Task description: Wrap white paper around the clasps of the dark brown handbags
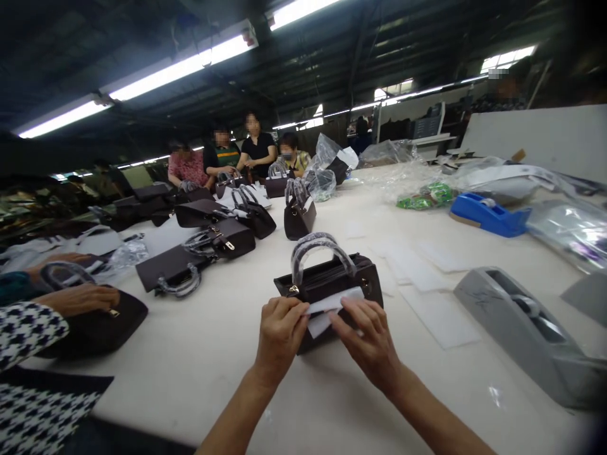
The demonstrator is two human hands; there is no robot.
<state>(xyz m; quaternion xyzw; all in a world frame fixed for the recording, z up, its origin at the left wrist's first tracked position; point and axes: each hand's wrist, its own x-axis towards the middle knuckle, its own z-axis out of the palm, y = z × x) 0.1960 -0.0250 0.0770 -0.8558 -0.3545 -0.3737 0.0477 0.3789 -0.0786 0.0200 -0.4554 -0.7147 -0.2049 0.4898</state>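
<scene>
A dark handbag (pixel 374 278) stands upright on the white table (pixel 294 404), its two handles wrapped in clear plastic. Across its front lies a folded white sheet (pixel 337 299), with a loose lower flap. My left hand (pixel 281 332) pinches the sheet's left end between thumb and fingers, near a gold-coloured fitting. At the sheet's right part is my right hand (pixel 372 341), its fingers bent and apart from the thumb, with fingertips on the sheet; whether it grips the sheet is unclear.
Several dark handbags (pixel 165 262) lie left and behind. At the left edge a co-worker's hand (pixel 83 298) rests on another bag. White sheets (pixel 441 316), a grey tape dispenser (pixel 512 328), a blue dispenser (pixel 488 216) and clear plastic are on the right. Several people stand beyond.
</scene>
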